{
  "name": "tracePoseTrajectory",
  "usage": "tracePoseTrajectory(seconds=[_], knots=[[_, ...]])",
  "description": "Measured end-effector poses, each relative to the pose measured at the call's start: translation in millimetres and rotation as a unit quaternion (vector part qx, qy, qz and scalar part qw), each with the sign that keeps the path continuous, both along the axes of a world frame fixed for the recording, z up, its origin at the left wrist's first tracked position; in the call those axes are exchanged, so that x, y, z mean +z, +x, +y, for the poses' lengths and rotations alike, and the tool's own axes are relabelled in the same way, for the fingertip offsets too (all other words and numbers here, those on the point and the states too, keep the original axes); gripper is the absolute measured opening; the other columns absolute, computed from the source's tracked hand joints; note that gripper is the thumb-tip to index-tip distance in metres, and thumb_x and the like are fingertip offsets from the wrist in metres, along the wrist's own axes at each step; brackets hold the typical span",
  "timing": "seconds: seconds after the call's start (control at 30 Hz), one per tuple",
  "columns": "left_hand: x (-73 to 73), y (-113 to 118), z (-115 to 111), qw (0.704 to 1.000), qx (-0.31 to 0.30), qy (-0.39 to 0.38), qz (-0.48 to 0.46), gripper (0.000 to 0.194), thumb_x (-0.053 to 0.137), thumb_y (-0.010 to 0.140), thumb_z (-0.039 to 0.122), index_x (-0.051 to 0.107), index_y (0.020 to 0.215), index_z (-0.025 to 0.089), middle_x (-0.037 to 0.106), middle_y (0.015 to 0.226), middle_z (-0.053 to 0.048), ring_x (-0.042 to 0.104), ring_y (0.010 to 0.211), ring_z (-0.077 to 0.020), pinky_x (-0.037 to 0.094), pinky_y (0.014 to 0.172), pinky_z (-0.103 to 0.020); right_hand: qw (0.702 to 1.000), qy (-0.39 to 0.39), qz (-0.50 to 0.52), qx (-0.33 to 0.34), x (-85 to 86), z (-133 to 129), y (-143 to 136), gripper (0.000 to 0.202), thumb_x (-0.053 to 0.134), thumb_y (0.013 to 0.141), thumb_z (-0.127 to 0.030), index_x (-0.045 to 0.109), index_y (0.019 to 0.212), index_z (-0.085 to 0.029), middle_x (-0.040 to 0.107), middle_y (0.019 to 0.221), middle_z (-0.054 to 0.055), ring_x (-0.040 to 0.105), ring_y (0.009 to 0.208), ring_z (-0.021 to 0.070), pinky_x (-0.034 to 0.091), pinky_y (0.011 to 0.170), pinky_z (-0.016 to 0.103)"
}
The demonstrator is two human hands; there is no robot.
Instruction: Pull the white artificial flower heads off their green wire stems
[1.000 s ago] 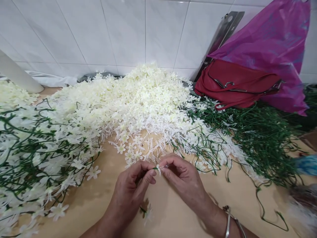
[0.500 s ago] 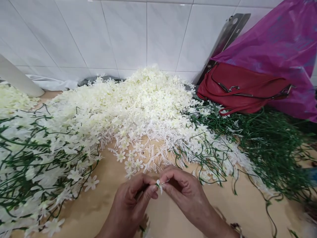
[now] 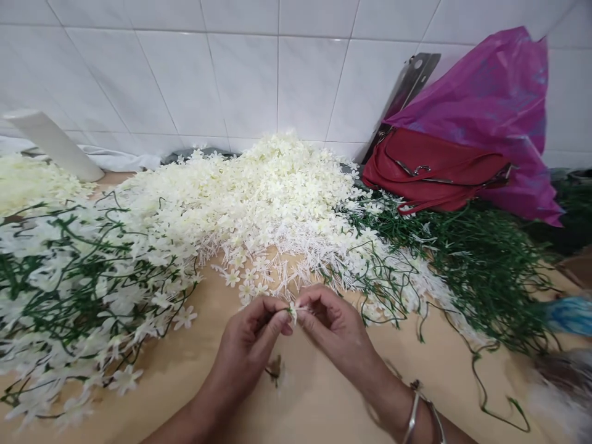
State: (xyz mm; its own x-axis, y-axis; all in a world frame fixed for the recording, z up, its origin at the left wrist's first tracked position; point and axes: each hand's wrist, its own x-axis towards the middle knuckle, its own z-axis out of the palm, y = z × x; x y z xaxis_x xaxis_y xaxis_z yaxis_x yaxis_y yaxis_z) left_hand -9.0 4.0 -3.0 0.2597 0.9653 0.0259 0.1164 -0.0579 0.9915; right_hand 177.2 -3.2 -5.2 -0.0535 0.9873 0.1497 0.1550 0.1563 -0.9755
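My left hand (image 3: 250, 345) and my right hand (image 3: 335, 327) meet fingertip to fingertip low in the middle of the view. Between them they pinch one small white artificial flower (image 3: 293, 311), with a thin green stem hanging below my left hand (image 3: 276, 371). Just beyond my fingers lies a big heap of loose white flowers (image 3: 272, 197) with their plastic pegs showing. I wear a metal bangle (image 3: 419, 413) on my right wrist.
Green stems fitted with white flowers (image 3: 69, 290) cover the left of the tan table (image 3: 324, 401). Bare green stems (image 3: 481, 265) pile up on the right. A red handbag (image 3: 435, 172) and a purple plastic bag (image 3: 490, 105) lean on the tiled wall. A white tube (image 3: 55, 145) lies far left.
The camera view has shifted a little. Both hands stay pinched on the small flower, moving slightly up and apart from the earlier positions.
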Motion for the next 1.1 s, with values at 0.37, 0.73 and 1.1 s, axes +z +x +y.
tracePoseTrajectory(seconds=[0.37, 0.73, 1.1], knots=[[6.6, 3, 1, 0.994, 0.046, -0.014, -0.095, 0.035, 0.071, 0.091, 0.051, 0.066, 0.091, 0.016, 0.069, 0.079, -0.001, 0.067, 0.072, -0.0137, 0.056, 0.075, -0.026, 0.985, 0.152, -0.039, -0.066, -0.9, -2, -1, 0.008, 0.065, 0.099, -0.025, 0.070, 0.105, -0.024, 0.070, 0.105, 0.006, 0.066, 0.104, 0.0203, 0.051, 0.097, 0.036], [-10.0, 0, -3, 0.999, -0.029, 0.028, -0.014, 0.026, 0.061, 0.100, 0.042, 0.070, 0.096, 0.018, 0.071, 0.085, -0.003, 0.066, 0.076, -0.0151, 0.054, 0.073, -0.027, 0.993, 0.110, -0.027, -0.012, -4.4, -2, 1, 0.009, 0.069, 0.096, -0.029, 0.072, 0.089, -0.023, 0.069, 0.100, 0.006, 0.067, 0.098, 0.0205, 0.053, 0.085, 0.034], [-9.0, 0, -3, 0.998, -0.038, 0.052, 0.016, 0.021, 0.058, 0.101, 0.035, 0.068, 0.092, 0.019, 0.068, 0.078, -0.001, 0.064, 0.073, -0.0147, 0.049, 0.072, -0.026, 0.998, 0.053, -0.005, 0.044, -1.8, 2, 4, 0.015, 0.071, 0.095, -0.034, 0.071, 0.086, -0.022, 0.069, 0.094, 0.005, 0.067, 0.087, 0.0184, 0.053, 0.074, 0.028]])
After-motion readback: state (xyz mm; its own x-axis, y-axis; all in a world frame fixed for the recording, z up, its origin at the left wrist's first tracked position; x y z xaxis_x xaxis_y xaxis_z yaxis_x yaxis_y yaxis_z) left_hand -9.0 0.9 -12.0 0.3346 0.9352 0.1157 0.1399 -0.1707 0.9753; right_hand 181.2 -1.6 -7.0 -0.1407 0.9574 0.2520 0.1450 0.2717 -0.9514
